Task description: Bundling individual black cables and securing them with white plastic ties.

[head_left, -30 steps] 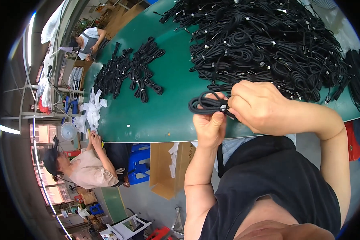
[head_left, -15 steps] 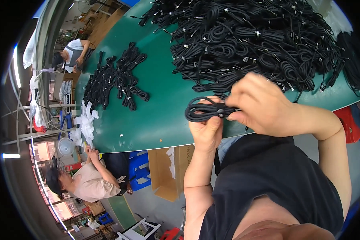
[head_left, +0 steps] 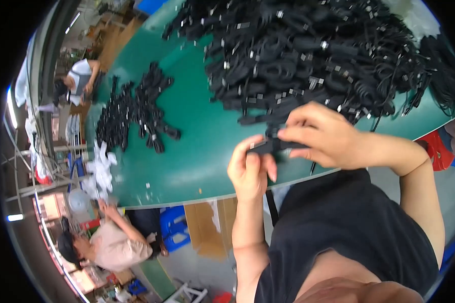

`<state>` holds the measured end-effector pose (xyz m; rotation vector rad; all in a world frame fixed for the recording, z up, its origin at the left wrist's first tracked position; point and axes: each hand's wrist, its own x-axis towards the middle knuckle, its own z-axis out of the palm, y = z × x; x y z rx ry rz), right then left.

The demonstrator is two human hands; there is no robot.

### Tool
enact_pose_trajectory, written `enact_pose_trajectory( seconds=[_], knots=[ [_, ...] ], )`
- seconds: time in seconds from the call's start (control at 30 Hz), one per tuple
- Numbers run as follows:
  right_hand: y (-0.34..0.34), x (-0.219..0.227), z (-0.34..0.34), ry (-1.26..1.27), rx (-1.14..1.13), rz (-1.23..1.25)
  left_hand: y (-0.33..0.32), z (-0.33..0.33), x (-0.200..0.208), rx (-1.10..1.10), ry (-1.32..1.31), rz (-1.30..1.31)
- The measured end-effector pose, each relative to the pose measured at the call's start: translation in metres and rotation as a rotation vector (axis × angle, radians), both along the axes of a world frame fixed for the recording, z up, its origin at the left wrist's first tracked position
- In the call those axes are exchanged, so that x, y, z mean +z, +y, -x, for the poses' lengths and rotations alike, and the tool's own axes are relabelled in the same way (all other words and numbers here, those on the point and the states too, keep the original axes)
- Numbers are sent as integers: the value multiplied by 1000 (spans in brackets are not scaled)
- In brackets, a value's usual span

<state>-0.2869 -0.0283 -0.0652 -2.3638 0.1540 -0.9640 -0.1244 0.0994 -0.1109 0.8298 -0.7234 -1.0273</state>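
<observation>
A coiled black cable (head_left: 274, 146) is held over the near edge of the green table, smeared by motion. My left hand (head_left: 248, 169) pinches its left end between thumb and fingers, with another finger stretched out below. From the right, my right hand (head_left: 326, 137) closes its fingers on the other end of the coil. A thin cable end (head_left: 313, 167) hangs down under my right hand. Just beyond my hands lies a big heap of black cables (head_left: 298, 65) with silvery connectors.
A smaller group of bundled cables (head_left: 136, 113) lies farther left on the green table (head_left: 202, 171). White plastic scraps (head_left: 102, 169) sit at its left edge, near a person in beige (head_left: 119, 245). Another person (head_left: 80, 81) works farther off. An open cardboard box (head_left: 202, 227) and blue stool (head_left: 174, 230) stand below.
The coil has turned, its wide loop no longer facing up, and my left hand has shifted its grip with a finger now extended. The whole view has tilted slightly.
</observation>
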Motion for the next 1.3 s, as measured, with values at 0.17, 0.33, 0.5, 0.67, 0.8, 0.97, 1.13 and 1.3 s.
enact_pose_trajectory(
  seconds=[0.17,0.33,0.5,0.67,0.8,0.97,1.13,1.3],
  knots=[
    [2,-5,3,149,179,-889,6,-6,-2,-82,81,-97],
    [-11,-54,18,-18,299,254,4,-12,-16,-308,-302,-404],
    [-59,-63,3,-138,356,482,-43,-22,-7,-334,-469,-435],
    [-69,-60,-12,-82,313,386,-61,-42,-10,-341,-407,-454],
    [-76,-60,-33,-69,292,285,-74,-61,-14,-300,-353,-426],
    [-81,-58,-56,-92,238,249,-88,-80,-18,-199,-167,-328],
    [-96,-63,-86,-161,222,174,-97,-97,-26,-77,-98,-271],
    [-105,-41,-96,98,191,-684,-86,-78,1,3,-100,-177]
  ],
)
